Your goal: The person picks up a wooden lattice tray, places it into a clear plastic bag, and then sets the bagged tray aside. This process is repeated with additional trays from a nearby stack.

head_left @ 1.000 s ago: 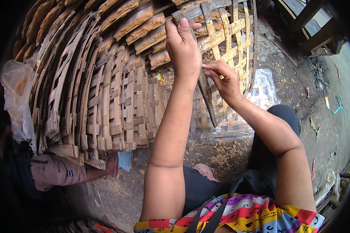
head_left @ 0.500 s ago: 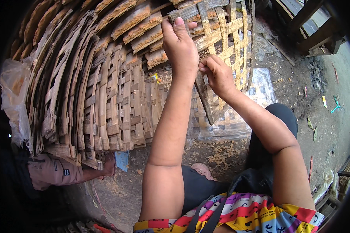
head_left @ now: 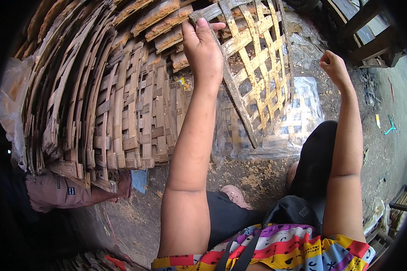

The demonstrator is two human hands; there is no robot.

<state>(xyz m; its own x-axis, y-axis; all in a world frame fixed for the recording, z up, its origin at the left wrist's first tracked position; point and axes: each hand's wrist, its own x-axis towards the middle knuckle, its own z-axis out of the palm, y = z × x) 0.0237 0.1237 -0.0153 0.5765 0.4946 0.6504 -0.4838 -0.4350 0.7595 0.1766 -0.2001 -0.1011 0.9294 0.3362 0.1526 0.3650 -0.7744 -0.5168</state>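
- Plastic [head_left: 12, 101], clear and crumpled, hangs against the far left side of the stack; it fades into the dark rim of the view.
- Another person's leg [head_left: 59, 192] shows below, in brownish trousers; the rest is hidden behind the stack or lost in shadow.
- Woven racks [head_left: 122, 117] stand packed closely together; their upper ends run out of view.
- Rough orange-brown slabs [head_left: 156, 19] lie in layers at the top, cut off by the upper edge; what bears them is mostly hidden.
- The left hand [head_left: 204, 54] is clamped on the upper corner of a single rack [head_left: 259, 60], thumb over the rim; part of its grip is hidden behind.
- That rack is held tilted, right of the slabs, above a clear sheet [head_left: 305, 91] on the ground; a lattice shows through the sheet.
- The right hand [head_left: 336, 67] is raised well apart from the rack, fingers curled together; whether anything is inside, I cannot tell.
- A dark crate [head_left: 401, 207] at the right edge contains thin pale strips, blurred and partly cut off.
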